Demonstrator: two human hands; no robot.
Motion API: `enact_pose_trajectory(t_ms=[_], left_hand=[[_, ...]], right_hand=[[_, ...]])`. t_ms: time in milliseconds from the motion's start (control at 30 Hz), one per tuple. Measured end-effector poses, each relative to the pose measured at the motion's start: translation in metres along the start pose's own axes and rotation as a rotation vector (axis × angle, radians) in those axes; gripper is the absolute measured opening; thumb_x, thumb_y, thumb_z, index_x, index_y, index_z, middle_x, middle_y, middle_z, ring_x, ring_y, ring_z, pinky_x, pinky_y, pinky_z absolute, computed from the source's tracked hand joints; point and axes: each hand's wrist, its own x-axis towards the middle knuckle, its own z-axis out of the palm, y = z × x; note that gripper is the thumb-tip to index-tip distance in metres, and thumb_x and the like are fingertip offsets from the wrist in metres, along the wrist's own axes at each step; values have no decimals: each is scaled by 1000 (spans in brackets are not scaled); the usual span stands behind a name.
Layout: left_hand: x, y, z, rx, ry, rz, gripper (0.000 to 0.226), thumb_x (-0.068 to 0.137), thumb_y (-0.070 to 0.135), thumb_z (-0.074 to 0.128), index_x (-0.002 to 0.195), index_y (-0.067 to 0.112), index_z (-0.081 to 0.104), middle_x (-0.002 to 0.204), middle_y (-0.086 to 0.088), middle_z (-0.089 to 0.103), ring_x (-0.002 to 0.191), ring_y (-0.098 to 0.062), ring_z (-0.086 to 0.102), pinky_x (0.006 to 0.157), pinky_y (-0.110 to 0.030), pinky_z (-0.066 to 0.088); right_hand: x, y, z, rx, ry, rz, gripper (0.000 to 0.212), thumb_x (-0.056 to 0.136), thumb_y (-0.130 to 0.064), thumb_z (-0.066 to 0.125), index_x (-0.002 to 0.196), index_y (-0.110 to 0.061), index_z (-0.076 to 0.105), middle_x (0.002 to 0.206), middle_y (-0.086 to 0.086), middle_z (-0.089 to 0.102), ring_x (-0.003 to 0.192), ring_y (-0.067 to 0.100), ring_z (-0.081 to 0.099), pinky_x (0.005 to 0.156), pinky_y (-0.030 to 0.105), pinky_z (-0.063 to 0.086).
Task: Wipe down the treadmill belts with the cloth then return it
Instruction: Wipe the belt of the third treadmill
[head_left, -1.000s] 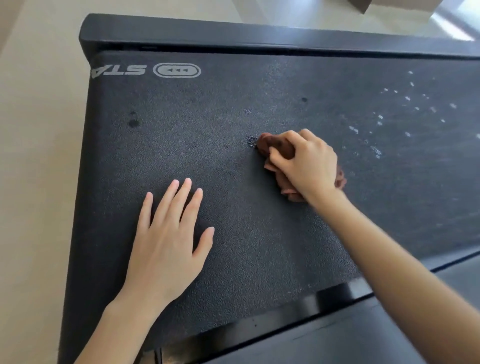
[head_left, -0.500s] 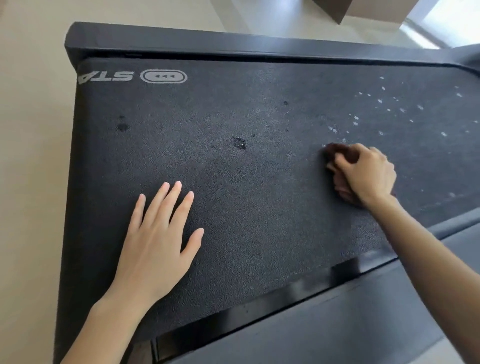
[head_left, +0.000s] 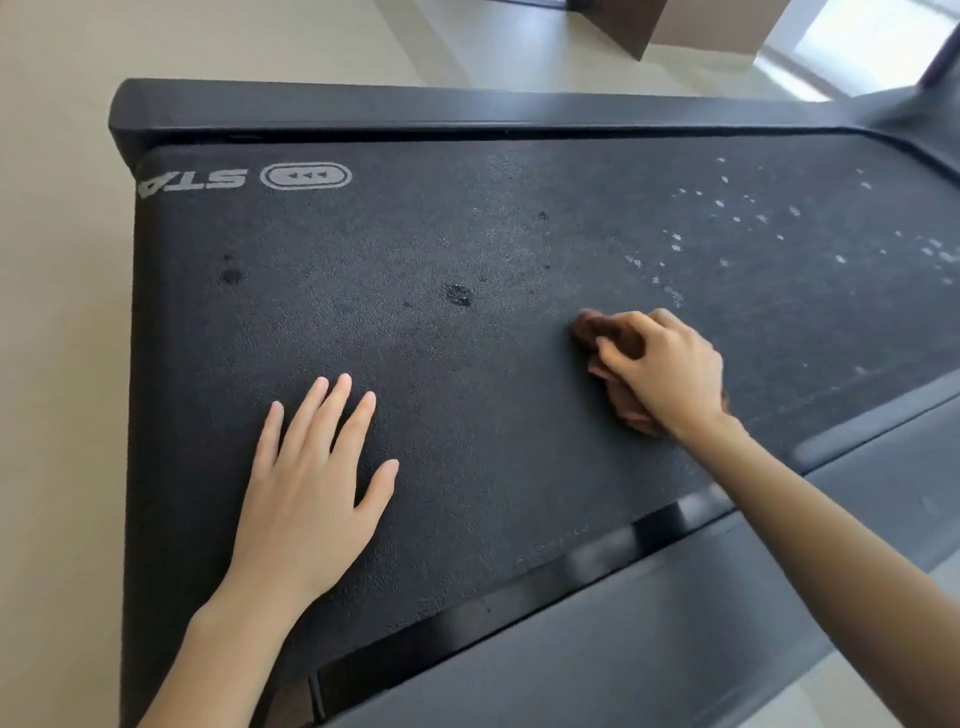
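A black textured treadmill belt (head_left: 467, 395) fills most of the view. My right hand (head_left: 665, 369) grips a bunched brown cloth (head_left: 589, 328) and presses it on the belt right of centre; most of the cloth is hidden under the fingers. My left hand (head_left: 311, 499) lies flat on the belt near its left end, fingers straight and spread. Dark wet spots (head_left: 459, 295) sit left of the cloth. White specks (head_left: 737, 218) dot the belt at the far right.
The treadmill's black end cap (head_left: 415, 111) runs along the far edge and a grey side rail (head_left: 649, 623) along the near edge. Beige floor (head_left: 57, 364) lies to the left. A brown box-like object (head_left: 675, 21) stands on the floor beyond the treadmill.
My right hand swept the cloth rightward away from the dark spot, then came back a little to the left. The left hand stayed flat in place. The camera shifted slightly.
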Motion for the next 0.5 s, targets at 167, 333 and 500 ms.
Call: enact_pose_trajectory(t_ms=[167,333,500], left_hand=[[3,9,-3,-44,1,-34,62,90,45,33,138,7,43,149,-10,34,142,-25,23,114,-52,14],[22,29,-4,-23,-66,-111,57,95,39,37,144,12,30,156,-3,20,145,-19,8,115,-51,4],[51,60,-6,-132,-33,29,52,96,34,40,144,16,32,155,1,22,144,-16,9,116,-47,3]], right_hand=[[10,33,-8,-89,-11,407,41,90,-46,51,116,-17,62,111,20,58,99,43,56,81,42,42],[-54,-59,-7,-41,19,-72,32,86,-45,57,103,-19,67,93,9,60,76,31,56,67,35,42],[-77,-33,-25,84,-26,-369,30,82,-45,54,99,-27,70,86,2,61,73,26,59,61,34,48]])
